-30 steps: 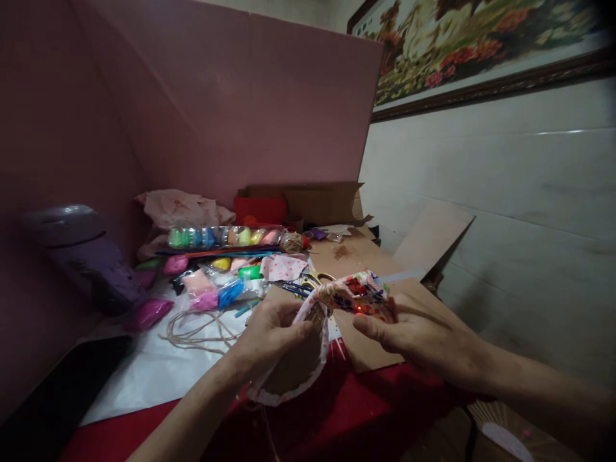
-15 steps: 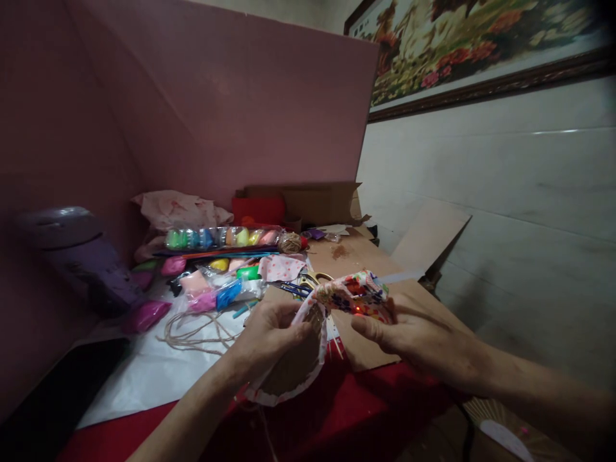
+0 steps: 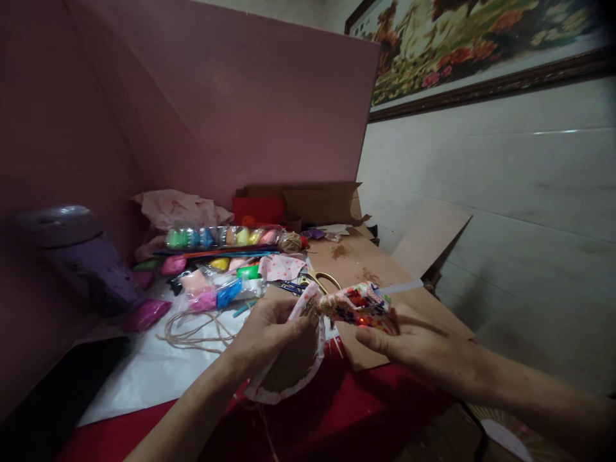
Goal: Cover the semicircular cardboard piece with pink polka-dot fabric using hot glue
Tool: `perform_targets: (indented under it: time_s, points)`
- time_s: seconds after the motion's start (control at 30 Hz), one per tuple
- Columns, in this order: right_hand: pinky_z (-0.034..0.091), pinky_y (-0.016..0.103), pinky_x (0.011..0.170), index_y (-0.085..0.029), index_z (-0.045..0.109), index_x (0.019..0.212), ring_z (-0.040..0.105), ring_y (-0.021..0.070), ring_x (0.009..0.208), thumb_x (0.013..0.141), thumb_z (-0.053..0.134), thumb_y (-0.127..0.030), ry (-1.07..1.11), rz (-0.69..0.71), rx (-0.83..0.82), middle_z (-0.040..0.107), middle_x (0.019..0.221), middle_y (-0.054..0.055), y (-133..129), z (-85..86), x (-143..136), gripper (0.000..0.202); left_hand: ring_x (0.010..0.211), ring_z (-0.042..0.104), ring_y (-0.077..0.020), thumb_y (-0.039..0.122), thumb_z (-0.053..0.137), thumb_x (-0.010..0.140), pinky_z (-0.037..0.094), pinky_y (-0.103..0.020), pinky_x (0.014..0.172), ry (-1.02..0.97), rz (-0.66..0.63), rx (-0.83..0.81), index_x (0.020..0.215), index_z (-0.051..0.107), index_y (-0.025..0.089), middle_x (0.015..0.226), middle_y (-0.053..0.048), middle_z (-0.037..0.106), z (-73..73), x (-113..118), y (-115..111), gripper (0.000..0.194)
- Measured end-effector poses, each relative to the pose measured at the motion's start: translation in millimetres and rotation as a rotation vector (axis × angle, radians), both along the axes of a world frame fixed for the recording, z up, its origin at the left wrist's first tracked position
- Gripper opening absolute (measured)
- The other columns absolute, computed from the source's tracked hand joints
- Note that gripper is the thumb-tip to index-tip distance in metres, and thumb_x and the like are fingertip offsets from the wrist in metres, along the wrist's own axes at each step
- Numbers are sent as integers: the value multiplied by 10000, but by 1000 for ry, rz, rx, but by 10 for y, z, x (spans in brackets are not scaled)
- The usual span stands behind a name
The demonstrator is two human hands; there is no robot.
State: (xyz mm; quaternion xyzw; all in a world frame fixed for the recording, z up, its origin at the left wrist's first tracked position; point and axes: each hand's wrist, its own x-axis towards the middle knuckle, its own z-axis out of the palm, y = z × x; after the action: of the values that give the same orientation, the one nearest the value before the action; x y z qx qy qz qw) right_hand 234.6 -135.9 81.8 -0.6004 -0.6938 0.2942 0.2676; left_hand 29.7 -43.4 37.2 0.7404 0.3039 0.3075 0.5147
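Note:
My left hand (image 3: 274, 327) pinches a rounded cardboard piece (image 3: 293, 366) by its upper edge. Pale pink-and-white fabric is folded over its rim, and a thin string dangles below. In my right hand (image 3: 404, 340) is a flower-patterned hot glue gun (image 3: 353, 305) with a small red light lit; a translucent glue stick (image 3: 399, 287) pokes out of its back. The gun's nozzle end is at the fabric edge near my left fingertips; whether it touches cannot be made out. Behind the gun lie gold-handled scissors (image 3: 323, 280).
Bagged coloured clay (image 3: 228, 293), a clay pack (image 3: 221, 237), a twine ball (image 3: 290, 242) and loose twine (image 3: 192, 333) lie on the left. Dotted fabric (image 3: 282, 267) and a cardboard sheet (image 3: 360, 256) sit beyond my hands. A purple bottle (image 3: 86, 263) stands far left. A black cord (image 3: 474, 423) hangs at lower right.
The glue gun has tilted and lowered slightly in my right hand, its nozzle end now closer to the cardboard's fabric rim. My left hand has barely shifted.

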Motion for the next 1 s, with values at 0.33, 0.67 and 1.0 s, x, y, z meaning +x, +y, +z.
perform_targets:
  time_s: [0.33,0.67,1.0]
  points:
    - [464,274,696,-224,657,716,579,190,718,815,488,-498,-2,-2,5,614,663,5,-27,58,-39,336,714,531,-170,380,554,765,404,-290,642,7,1,18,890,674,150,790,-57,643,0,-12,13,287]
    - [460,282,645,-232,658,729,555,189,664,785,508,-525,4,-61,39,598,637,10,6,-69,41,334,671,501,-144,340,525,790,377,-273,611,18,-21,-2,902,661,142,756,-35,615,-47,-15,23,265]
    - [467,283,693,-218,662,753,582,198,715,794,495,-531,32,-16,29,611,638,5,13,14,-32,357,692,527,-160,355,548,769,394,-274,622,-1,-16,-14,897,669,133,763,-39,629,-30,-21,17,283]
